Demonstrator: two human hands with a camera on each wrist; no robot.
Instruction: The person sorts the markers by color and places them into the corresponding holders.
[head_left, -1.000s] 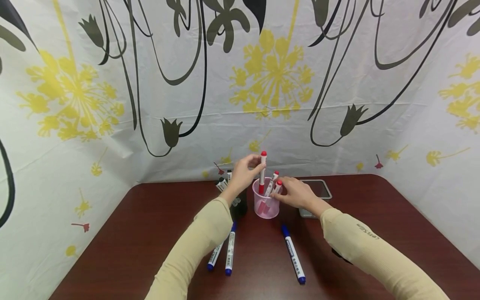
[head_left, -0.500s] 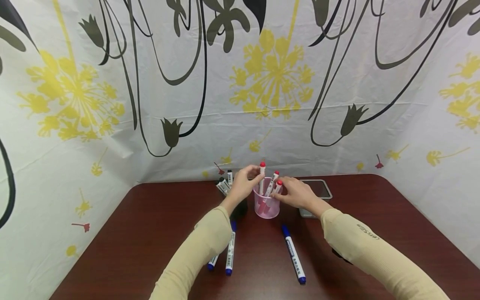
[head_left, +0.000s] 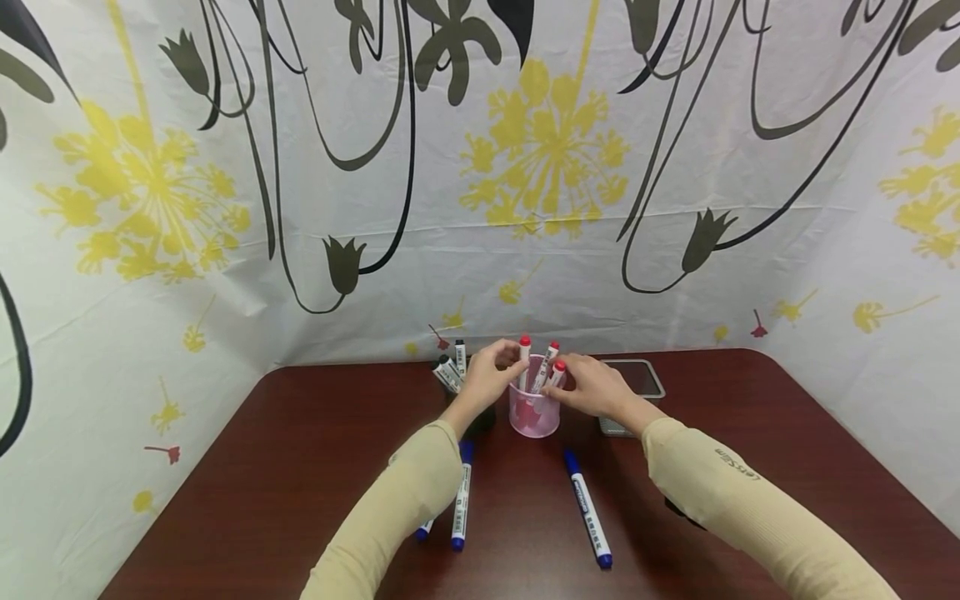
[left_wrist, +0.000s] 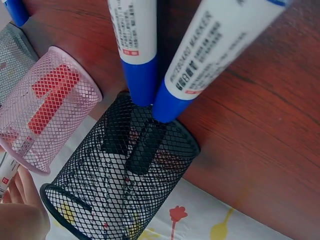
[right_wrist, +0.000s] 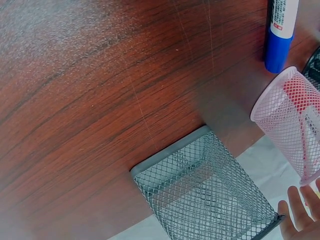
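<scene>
left grip (head_left: 489,372) pinches red marker (head_left: 525,350), right grip (head_left: 595,384) holds pink cup (head_left: 535,427); a sideways push could tip it

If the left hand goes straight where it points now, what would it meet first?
Beyond the red-capped marker it pinches, the left hand would probably meet the middle red-capped marker; depth is unclear.
</scene>
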